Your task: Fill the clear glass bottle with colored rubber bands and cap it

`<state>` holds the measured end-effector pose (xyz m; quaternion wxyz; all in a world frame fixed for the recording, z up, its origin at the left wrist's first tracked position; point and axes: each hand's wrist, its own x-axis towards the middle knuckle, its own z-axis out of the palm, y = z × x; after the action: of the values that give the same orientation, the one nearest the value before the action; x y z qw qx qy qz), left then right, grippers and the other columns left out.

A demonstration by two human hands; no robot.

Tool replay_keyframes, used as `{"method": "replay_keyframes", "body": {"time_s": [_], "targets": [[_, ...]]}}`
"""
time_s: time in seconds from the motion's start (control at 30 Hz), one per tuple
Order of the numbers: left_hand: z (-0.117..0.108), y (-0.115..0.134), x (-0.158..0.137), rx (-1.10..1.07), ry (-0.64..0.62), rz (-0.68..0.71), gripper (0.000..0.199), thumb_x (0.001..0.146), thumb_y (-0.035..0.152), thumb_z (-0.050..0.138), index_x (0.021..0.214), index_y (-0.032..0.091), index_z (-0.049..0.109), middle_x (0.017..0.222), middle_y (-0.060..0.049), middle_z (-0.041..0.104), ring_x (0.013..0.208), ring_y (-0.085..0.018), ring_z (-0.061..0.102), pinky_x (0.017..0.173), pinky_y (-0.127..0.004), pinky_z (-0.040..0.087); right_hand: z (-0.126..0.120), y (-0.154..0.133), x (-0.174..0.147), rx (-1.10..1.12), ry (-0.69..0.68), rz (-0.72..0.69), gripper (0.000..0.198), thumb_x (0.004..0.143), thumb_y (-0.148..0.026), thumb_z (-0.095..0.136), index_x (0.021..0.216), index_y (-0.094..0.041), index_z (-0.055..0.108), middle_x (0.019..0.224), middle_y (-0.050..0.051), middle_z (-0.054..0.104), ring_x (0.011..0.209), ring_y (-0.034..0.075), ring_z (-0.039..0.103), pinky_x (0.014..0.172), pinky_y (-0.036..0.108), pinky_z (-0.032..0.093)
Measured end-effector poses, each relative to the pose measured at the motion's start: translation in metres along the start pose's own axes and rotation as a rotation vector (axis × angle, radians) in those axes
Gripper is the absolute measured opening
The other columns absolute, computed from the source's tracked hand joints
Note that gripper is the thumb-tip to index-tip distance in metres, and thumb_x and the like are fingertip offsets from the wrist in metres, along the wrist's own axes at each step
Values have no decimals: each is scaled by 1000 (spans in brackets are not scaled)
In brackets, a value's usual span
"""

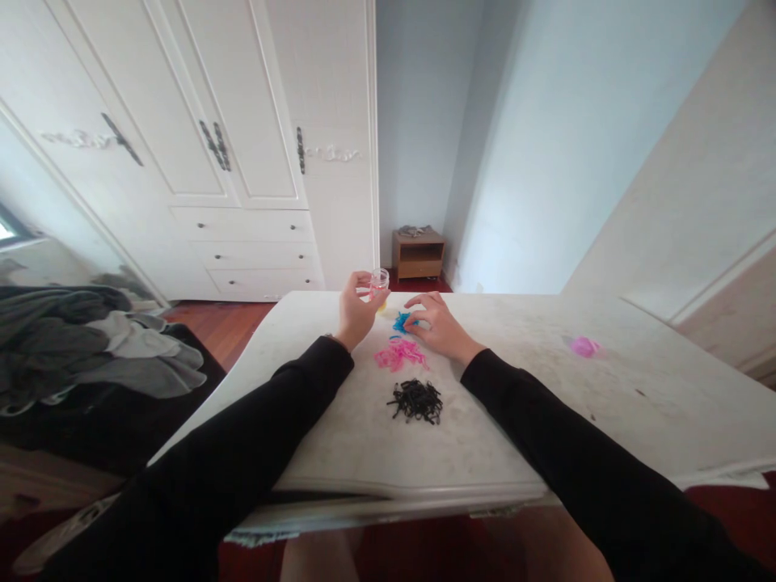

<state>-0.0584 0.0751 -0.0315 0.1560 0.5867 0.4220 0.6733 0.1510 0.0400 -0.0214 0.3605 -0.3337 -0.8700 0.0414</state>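
My left hand [356, 311] is wrapped round a small clear jar [380, 280], held upright over the far edge of the table, with reddish bits showing inside. Beside it, the fingertips of my right hand [437, 323] pinch at a small pile of blue elastic bands [401, 322]; how many they grip is too small to tell. A yellow bit [381, 307] shows just under the jar, partly hidden by my left hand. Nearer to me lie a loose pile of pink elastic bands [401, 354] and a denser heap of black elastic bands [415, 401].
A pink, rounded object [585, 347] rests on the right part of the white table [655, 404]. Dark clothes [85, 339] are heaped at the left. Beyond the table stand a white wardrobe [255, 105] and a small wooden nightstand [419, 255].
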Motion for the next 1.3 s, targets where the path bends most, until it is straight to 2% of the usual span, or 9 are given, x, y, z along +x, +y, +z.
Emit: {"method": "replay_keyframes", "body": {"time_s": [0.13,0.27,0.37,0.53,0.7,0.8,1.07,1.2,1.3], "targets": [[1,-1,0,-4,-14,6,34,74,22,83,99,21,59,94,-1,69,91,-17,68,78,-30,56,4,-11,11,-73,-141,53,11,90,-24,75,80,-22,79,133,8,67,125,32,45,100,55,35],[2,-1,0,8,-22,19,35,73,21,83,99,21,59,94,-1,68,90,-17,67,76,-29,56,5,-20,13,-122,-255,90,10,89,-19,75,80,-20,80,135,8,66,127,33,43,95,51,33],[3,0,0,6,-27,27,36,72,20,84,99,21,59,93,-1,69,89,-17,67,76,-30,55,8,-24,15,-132,-277,148,10,87,-14,73,80,-19,79,134,8,67,126,32,44,94,50,33],[2,1,-1,10,-37,22,34,74,21,83,99,22,60,93,-1,69,89,-16,67,76,-30,54,12,-24,15,-79,-233,177,10,86,-13,71,80,-19,75,130,8,68,123,30,47,92,48,34],[2,3,-1,-7,-37,16,35,74,21,84,99,21,60,93,-1,69,88,-16,67,76,-30,54,10,-10,15,-9,48,219,11,90,-21,69,80,-20,74,110,8,69,112,28,52,97,49,37],[2,5,-1,-1,-35,30,35,73,19,84,98,22,60,93,-1,70,85,-16,67,75,-30,54,12,1,15,27,136,257,10,88,-22,71,79,-21,74,102,7,69,107,27,55,101,50,40],[-1,5,-1,14,-26,17,35,72,19,84,98,22,60,92,0,69,86,-16,67,75,-30,53,15,12,10,130,152,296,10,82,-14,70,83,-23,74,102,6,77,107,26,66,102,46,47],[-2,3,0,38,-34,34,36,72,20,84,99,22,61,93,0,70,86,-16,66,75,-30,54,10,11,7,135,89,326,15,81,-23,75,96,-23,77,108,7,77,107,27,67,101,47,49],[-3,5,-1,60,-50,50,35,73,21,84,99,22,60,94,-1,70,86,-17,66,76,-31,55,9,11,6,146,45,304,15,81,-25,76,97,-24,78,106,6,78,106,27,68,102,47,49]]}}
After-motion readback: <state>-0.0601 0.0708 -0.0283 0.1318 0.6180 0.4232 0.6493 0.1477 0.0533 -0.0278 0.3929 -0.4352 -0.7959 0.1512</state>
